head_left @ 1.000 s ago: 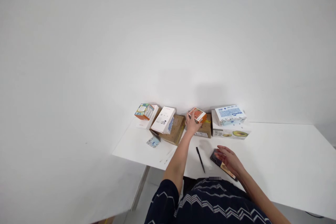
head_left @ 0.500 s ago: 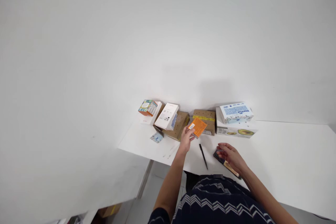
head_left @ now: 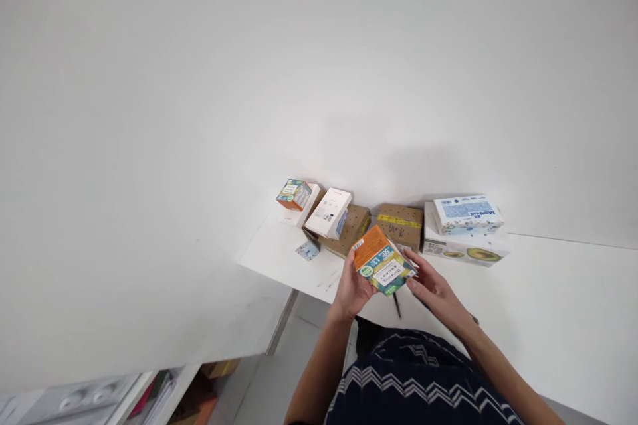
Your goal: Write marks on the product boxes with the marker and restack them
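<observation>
A small orange, teal and yellow carton (head_left: pixel 383 261) is held up over the front of the table, its printed face and orange side toward me. My left hand (head_left: pixel 350 290) grips it from the left and below. At its right edge, the thumb and fingers of my right hand (head_left: pixel 432 287) close on the carton. Below it a black pen (head_left: pixel 397 306) lies on the table, its upper part covered. Under my right forearm, the dark flat object is almost wholly hidden.
Along the wall on the white table (head_left: pixel 548 305) stand brown cardboard boxes (head_left: pixel 400 223), a white box (head_left: pixel 329 212), a similar small carton (head_left: pixel 294 194) and a blue-and-white box (head_left: pixel 468 214) on an avocado-printed box (head_left: pixel 461 249). A patterned card (head_left: pixel 308 250) lies at left. A shelf (head_left: pixel 124 402) is lower left.
My left hand has brought the carton nearer and turned it, so its printed face shows. My right hand has moved up and left from above the dark flat object to the carton.
</observation>
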Demonstrator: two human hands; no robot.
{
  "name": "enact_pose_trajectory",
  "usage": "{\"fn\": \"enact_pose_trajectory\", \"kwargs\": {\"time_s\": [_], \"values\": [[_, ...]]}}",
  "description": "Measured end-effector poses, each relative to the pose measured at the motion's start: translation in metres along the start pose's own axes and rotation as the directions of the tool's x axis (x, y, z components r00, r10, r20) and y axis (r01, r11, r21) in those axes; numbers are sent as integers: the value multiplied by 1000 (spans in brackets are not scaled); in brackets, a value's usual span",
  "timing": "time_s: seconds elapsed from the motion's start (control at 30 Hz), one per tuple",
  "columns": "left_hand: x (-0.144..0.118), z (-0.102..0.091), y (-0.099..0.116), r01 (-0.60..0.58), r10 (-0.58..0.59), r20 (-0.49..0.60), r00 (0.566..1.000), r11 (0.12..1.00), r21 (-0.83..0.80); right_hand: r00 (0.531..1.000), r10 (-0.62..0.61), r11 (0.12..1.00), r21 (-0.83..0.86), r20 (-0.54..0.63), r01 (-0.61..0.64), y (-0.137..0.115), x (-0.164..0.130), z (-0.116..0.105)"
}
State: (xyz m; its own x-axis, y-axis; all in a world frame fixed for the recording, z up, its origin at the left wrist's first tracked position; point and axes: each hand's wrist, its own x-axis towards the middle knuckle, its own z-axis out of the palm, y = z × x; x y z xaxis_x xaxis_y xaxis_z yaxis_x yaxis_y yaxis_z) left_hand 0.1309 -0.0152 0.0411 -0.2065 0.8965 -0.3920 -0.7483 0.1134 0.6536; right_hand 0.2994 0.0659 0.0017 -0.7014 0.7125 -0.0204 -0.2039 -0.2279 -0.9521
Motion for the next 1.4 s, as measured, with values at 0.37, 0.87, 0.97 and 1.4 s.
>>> {"fn": "enact_pose_trajectory", "kwargs": {"time_s": [0.37, 0.87, 0.97, 1.4], "values": [[4, 4, -6, -143, 151, -25, 988, 969, 201, 979, 84, 973, 225, -183, -41, 11, -1, -2], [1, 13, -9, -308, 317, -59, 947, 943, 129, 995, 101, 860, 504, -19, -78, -8, -8, -3], [-1, 15, -7, -259, 273, -43, 961, 946, 196, 997, 54, 919, 395, -58, -27, -3, -10, -4], [-2, 8, -14, -187, 208, -18, 978, 908, 374, 977, -171, 982, -100, -125, 159, 6, -8, -11]]}}
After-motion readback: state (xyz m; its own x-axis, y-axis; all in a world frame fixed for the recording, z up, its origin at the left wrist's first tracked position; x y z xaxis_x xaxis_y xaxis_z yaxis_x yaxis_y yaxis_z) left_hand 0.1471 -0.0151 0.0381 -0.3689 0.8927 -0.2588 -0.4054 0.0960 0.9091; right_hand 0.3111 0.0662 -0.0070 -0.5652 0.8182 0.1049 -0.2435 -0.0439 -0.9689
